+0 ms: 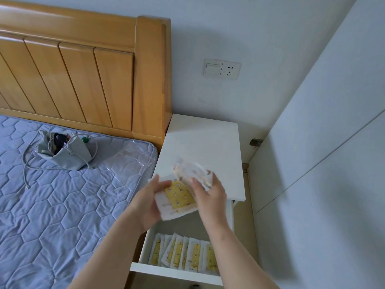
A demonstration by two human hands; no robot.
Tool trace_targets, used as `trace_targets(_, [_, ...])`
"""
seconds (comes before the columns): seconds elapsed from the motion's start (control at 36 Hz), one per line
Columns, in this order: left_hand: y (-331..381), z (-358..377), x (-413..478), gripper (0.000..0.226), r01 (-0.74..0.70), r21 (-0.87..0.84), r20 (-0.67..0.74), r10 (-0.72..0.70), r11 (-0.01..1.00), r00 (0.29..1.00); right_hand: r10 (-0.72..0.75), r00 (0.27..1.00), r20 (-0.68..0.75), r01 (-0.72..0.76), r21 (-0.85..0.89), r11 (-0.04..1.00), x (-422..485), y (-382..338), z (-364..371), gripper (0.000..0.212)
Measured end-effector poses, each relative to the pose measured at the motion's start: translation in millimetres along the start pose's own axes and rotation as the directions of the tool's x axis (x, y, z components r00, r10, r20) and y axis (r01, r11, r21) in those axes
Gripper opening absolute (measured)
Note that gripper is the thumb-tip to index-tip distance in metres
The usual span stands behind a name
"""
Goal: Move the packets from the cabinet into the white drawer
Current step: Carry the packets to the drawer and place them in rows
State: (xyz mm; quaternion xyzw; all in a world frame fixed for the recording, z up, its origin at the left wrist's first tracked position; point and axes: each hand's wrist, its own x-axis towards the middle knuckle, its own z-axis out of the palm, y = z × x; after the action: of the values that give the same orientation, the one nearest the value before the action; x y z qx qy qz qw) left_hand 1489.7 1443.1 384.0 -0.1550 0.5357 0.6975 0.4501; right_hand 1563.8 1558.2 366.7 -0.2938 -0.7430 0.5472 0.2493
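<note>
1. Fingers (155, 183) of your left hand (145, 205) pinch a white packet with a yellow printed panel (179, 197) above the open white drawer (175, 272).
2. Your right hand (210, 197) curls its fingers round a blurred bunch of packets (192, 168) at the front edge of the white cabinet top (204, 142).
3. More white-and-yellow packets (187, 255) stand upright in a row along the drawer's front edge.
</note>
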Motion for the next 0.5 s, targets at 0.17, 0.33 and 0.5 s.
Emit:
trace_targets(0.17, [12, -3, 2, 0.084, 0.152, -0.279, 0.314, -0.059, 0.948, 0.948, -0.101, 0.936, 0.338, 0.161, -0.154, 0.975, -9, -2, 3, 0.024])
trace_targets(0.33, [9, -17, 9, 0.031, 0.120, -0.221, 0.174, -0.082, 0.968, 0.981, -0.008, 0.786, 0.619, 0.155, -0.184, 0.971, 1, -5, -4, 0.042])
trace_targets(0.5, [-3, -22, 22, 0.028, 0.087, -0.141, 0.092, -0.074, 0.986, 0.993, 0.155, 0.861, 0.485, -0.257, 0.150, 0.955, 5, -8, -2, 0.040])
